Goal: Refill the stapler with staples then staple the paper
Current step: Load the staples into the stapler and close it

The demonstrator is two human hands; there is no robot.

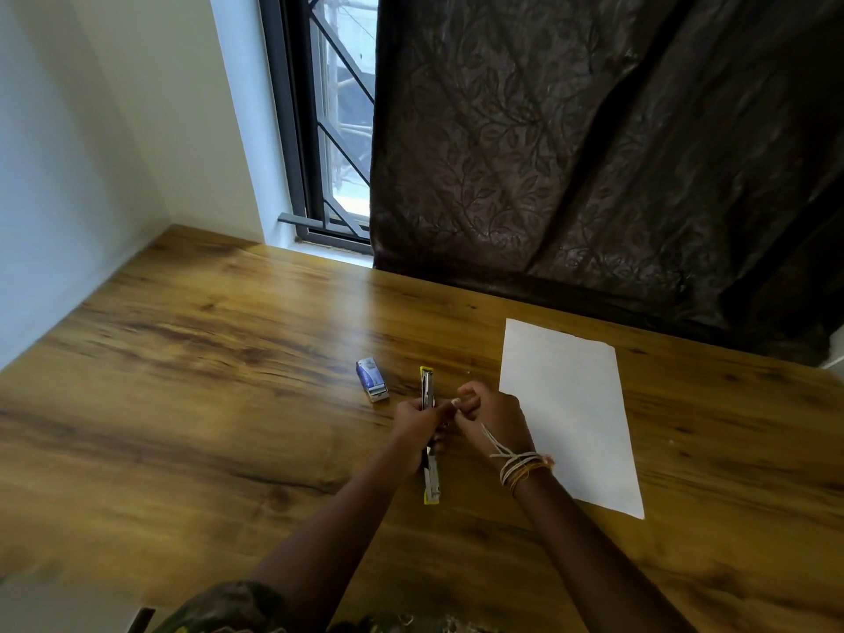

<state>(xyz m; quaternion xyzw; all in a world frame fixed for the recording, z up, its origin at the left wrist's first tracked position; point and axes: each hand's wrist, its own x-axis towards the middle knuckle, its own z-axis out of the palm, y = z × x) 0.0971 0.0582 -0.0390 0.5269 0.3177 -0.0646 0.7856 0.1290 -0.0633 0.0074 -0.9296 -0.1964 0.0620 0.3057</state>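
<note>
No text, brand or number could be read anywhere. The small blue and white cardboard staple box [372, 378], lying on the wooden table left of the hands, carried print on its top face, but it was too small and blurred to make out. The yellow and silver metal stapler [428, 450] showed no legible marking, and the white sheet of paper [568, 411] to the right was blank.

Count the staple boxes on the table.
1. The staple box lies on the wooden table, just left of the opened stapler held by both hands, well left of the paper. No others visible.
</note>
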